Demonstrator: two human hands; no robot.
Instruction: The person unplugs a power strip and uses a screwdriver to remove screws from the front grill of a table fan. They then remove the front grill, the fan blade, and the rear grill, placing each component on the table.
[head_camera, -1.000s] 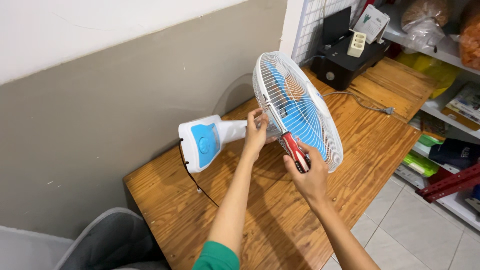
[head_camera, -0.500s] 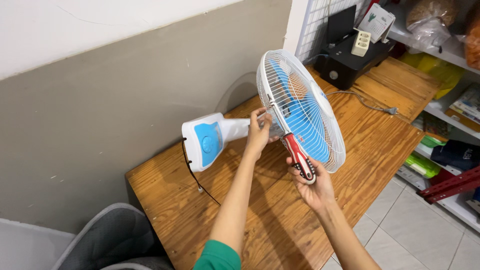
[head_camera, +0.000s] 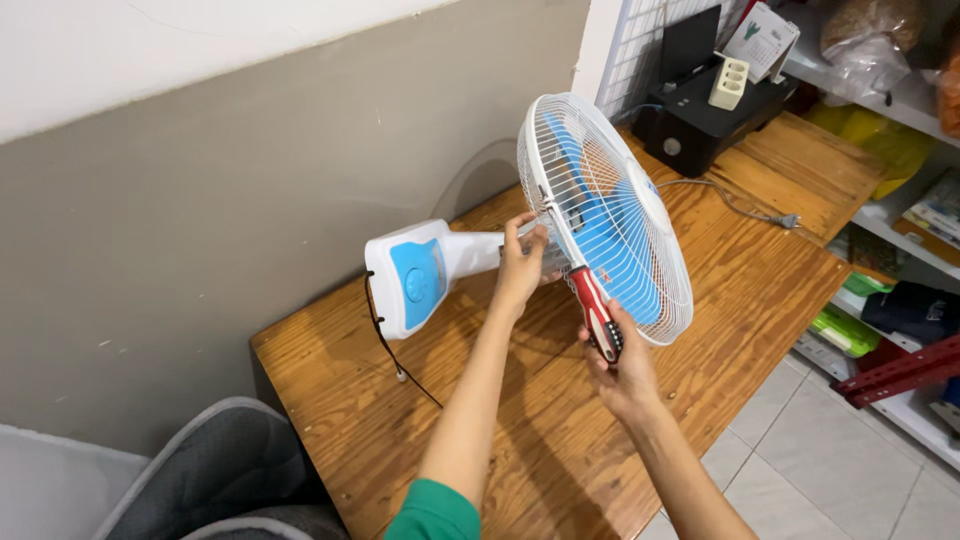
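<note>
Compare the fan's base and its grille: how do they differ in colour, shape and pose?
The base is a solid white block with a blue panel; the grille is an open white wire cage with blue blades showing inside. The base is boxy, the grille round. The base hangs off to the left above the table; the grille stands on edge to the right. Both belong to one fan, white and blue.

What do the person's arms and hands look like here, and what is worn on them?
Both hands are bare: the left hand and right hand show no gloves, rings or watch. Both forearms are uncovered. A green sleeve shows at the left upper arm by the bottom edge of the picture; no sleeve is visible on the right arm.
</note>
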